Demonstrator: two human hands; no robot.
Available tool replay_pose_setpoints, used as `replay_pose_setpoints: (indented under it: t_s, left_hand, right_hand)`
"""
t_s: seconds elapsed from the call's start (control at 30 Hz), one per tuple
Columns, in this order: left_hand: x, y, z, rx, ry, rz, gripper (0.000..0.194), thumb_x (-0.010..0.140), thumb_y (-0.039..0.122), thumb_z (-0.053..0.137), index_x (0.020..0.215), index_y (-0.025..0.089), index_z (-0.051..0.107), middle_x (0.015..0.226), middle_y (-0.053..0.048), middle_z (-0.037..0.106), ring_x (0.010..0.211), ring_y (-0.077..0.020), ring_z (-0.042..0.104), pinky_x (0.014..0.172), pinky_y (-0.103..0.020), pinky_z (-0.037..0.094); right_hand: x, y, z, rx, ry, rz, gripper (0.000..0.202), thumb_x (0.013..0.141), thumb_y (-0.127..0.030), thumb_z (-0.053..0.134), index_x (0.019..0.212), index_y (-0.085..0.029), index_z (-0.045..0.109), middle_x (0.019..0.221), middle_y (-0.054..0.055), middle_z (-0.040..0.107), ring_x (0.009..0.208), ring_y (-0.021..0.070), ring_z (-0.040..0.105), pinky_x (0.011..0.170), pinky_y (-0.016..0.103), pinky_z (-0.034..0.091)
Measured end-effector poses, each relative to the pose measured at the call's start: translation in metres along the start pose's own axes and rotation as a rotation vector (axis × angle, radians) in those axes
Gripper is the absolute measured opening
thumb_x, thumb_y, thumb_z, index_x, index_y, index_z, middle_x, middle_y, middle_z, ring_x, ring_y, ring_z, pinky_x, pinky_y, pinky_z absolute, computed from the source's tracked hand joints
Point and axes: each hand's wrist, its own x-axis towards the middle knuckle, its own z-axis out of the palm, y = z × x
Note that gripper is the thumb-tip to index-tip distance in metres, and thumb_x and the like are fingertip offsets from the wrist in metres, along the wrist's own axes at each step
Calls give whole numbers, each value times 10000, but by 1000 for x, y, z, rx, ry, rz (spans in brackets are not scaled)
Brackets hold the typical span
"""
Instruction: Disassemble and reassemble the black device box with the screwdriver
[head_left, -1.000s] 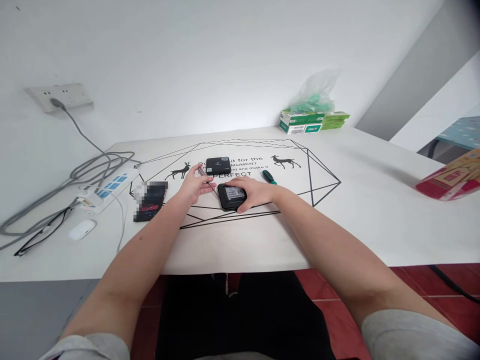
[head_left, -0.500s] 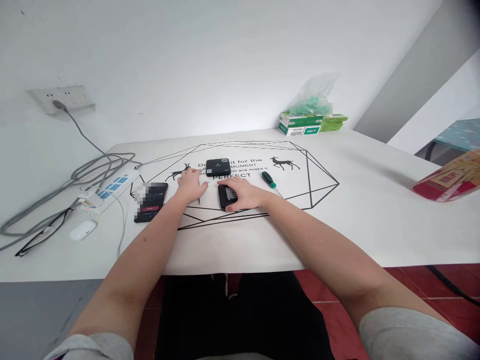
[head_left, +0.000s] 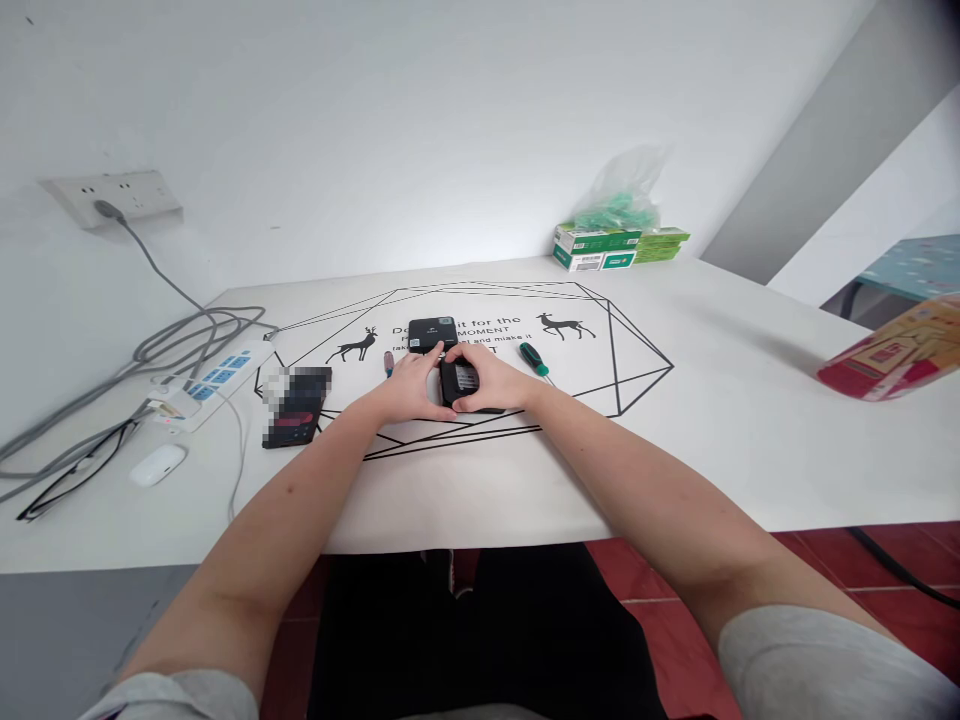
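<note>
Two hands on one object: left hand (head_left: 411, 388) and right hand (head_left: 495, 378) are gripping a labelled black case (head_left: 459, 378) between them, over the middle of a white desk (head_left: 675, 460) printed with deer and lettering. Green-handled screwdriver (head_left: 531, 355) is lying near the right hand; green boxes (head_left: 598, 248) are standing by a white wall (head_left: 375, 130), red floor tiles (head_left: 922, 560) showing below.
</note>
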Motion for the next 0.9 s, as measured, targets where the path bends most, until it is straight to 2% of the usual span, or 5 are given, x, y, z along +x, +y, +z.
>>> replay_pose_setpoints:
  t_s: [0.1, 0.2, 0.4, 0.67, 0.9]
  left_hand:
    - [-3, 3, 0, 69, 3, -14, 1466, 666, 738, 908, 1810, 146, 208, 1598, -235, 565, 1566, -518, 373, 1296, -635, 298]
    - [-5, 6, -2, 124, -6, 26, 1258, 725, 729, 869, 1758, 201, 382, 1566, -196, 606, 1521, -495, 406, 1283, -620, 316]
    - [-2, 5, -4, 272, 4, 97, 885, 816, 793, 774, 1503, 244, 672, 1465, -142, 695, 1497, -463, 419, 1303, -633, 248]
    - [0, -13, -6, 307, 11, 32, 938, 874, 842, 672, 1579, 226, 626, 1661, -155, 585, 1622, -462, 327, 1357, -659, 162]
    - [-1, -11, -8, 285, -6, 13, 914, 923, 786, 615, 1609, 181, 592, 1693, -165, 562, 1657, -444, 315, 1379, -636, 164]
  right_hand:
    - [1, 7, -6, 176, 111, -25, 789, 639, -429, 879, 1357, -241, 611, 1458, 115, 629, 1361, 350, 585, 1210, 539, 440]
    - [1, 9, -16, 396, 209, -59, 819, 713, -527, 878, 1446, -291, 599, 1504, 97, 619, 1417, 338, 559, 1189, 505, 460]
    - [-9, -7, -31, 623, 48, -63, 728, 768, -766, 834, 1273, -263, 689, 1281, 69, 691, 1095, 265, 669, 974, 408, 536]
    - [-22, -29, -59, 299, -294, 58, 542, 669, -528, 962, 976, -241, 620, 1197, 50, 685, 1026, 227, 634, 912, 371, 518]
    - [-31, -51, -68, -189, -641, 272, 621, 574, -400, 952, 1068, -257, 603, 1255, 44, 582, 952, 238, 614, 782, 352, 508]
